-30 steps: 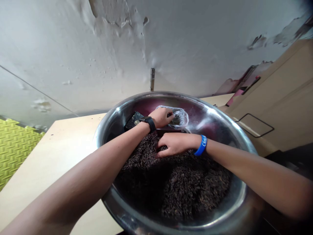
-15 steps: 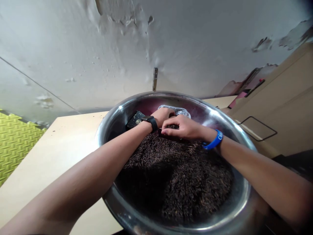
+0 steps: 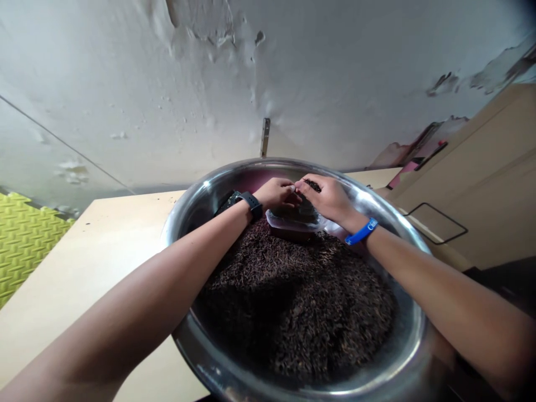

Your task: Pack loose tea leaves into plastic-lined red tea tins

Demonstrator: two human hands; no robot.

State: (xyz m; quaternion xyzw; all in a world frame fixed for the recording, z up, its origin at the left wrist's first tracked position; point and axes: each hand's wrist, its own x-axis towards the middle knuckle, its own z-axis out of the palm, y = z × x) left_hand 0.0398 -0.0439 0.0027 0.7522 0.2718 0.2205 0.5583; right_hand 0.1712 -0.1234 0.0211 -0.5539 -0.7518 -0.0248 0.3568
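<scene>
A large steel basin holds a heap of dark, dried, tea-like leaves. Toward its far side, a small tub with clear plastic film about its rim rests on the leaves. My left hand, with a black watch at the wrist, is above the tub, its fingertips pinched on something small and pale. Touching or nearly touching it is my right hand, with a blue wristband. Its fingers curl round a small clump of dark leaves. Fingers partly hide the tub's inside.
A dark speckled box lies inside the basin at the far left, partly behind my left wrist. The basin stands on a pale table against a peeling wall. At right is a wooden cabinet with a black wire loop.
Both hands have risen slightly away from me, and my right hand has turned. The film-rimmed tub, mostly hidden earlier, now shows below them.
</scene>
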